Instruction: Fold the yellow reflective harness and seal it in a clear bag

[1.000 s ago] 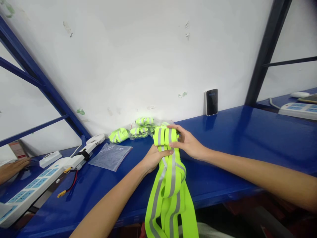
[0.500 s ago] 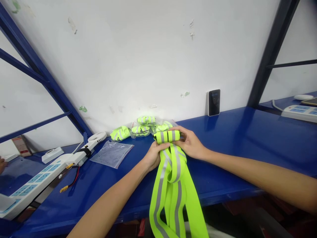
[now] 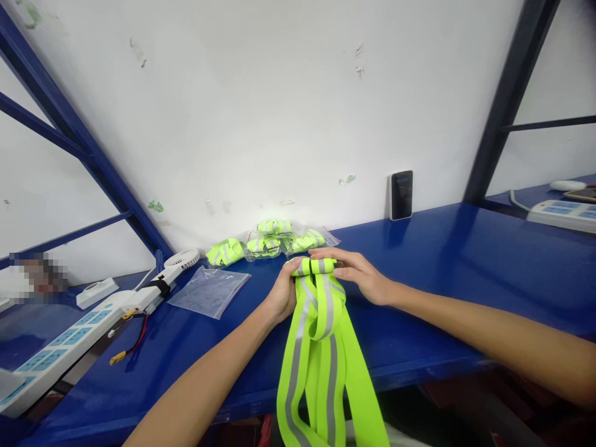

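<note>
A bundle of neon-yellow reflective strap (image 3: 329,304) with grey stripes is held in front of me, its top end rolled up. My left hand (image 3: 282,290) is closed on the left end of the roll, thumb over the front edge. At the right end, my right hand (image 3: 362,273) has its fingers along the back and its thumb in front, gripping the roll. Long loops hang from it over the table's front edge. A flat clear zip bag (image 3: 212,290) lies left of my left hand. Behind the hands are several bagged yellow strap bundles (image 3: 264,245) against the wall.
A handheld fan (image 3: 184,257) and a long white power strip (image 3: 69,338) lie along the left of the blue table (image 3: 442,273). A yellow-ended cable (image 3: 135,338) sits beside the strip. A black-faced device (image 3: 401,195) leans on the wall. Blue frame posts stand both sides.
The rolled part has turned and dropped slightly lower. My left thumb has moved up onto its left end, and my right fingers now stretch further across its back.
</note>
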A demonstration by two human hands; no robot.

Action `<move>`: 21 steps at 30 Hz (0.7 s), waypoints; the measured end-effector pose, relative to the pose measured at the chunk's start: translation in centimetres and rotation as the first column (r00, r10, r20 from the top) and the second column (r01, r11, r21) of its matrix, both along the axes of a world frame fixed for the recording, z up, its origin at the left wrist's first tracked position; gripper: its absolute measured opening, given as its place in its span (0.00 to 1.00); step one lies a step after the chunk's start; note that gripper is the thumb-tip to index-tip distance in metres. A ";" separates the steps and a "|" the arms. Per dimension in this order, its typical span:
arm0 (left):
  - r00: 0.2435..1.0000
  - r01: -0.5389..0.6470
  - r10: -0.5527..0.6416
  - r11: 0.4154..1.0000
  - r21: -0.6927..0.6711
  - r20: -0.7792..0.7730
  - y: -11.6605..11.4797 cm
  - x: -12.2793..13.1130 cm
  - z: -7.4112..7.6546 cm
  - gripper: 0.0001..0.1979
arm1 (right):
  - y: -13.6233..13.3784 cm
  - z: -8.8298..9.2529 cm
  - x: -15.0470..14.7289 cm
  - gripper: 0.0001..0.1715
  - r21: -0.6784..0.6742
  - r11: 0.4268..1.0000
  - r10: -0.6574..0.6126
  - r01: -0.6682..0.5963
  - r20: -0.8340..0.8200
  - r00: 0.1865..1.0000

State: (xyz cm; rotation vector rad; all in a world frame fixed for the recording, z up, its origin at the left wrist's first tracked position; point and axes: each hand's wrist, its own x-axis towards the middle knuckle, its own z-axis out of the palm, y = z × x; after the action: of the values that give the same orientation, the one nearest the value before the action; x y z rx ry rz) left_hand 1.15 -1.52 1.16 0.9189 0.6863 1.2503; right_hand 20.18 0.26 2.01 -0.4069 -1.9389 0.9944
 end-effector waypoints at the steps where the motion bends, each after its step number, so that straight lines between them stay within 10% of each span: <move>1: 1.000 -0.001 0.001 1.000 0.008 -0.007 0.0 0.0 0.0 0.19 | 0.0 0.1 0.1 0.22 -0.020 1.000 0.012 -0.011 0.005 1.000; 11: 0.994 0.017 -0.005 0.994 0.112 -0.105 0.4 -0.6 -0.7 0.19 | 1.3 0.2 -0.2 0.14 -0.263 0.965 -0.021 0.020 0.000 1.000; 17: 0.920 0.063 0.098 0.919 0.389 -0.380 0.5 -2.1 -0.6 0.22 | 0.5 0.3 -0.6 0.47 -0.745 0.637 0.113 -0.195 -0.159 0.981; 21: 0.879 0.092 0.160 0.867 0.490 -0.448 -0.1 -2.0 -0.2 0.25 | -0.2 0.7 -0.9 0.43 -0.777 0.588 0.083 -0.224 -0.217 0.973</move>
State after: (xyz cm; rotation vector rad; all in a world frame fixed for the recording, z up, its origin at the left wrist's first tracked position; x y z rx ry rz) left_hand -0.83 -1.66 0.91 1.6971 0.7752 1.2664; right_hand 19.27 0.08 2.73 -0.6355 -1.2812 1.9600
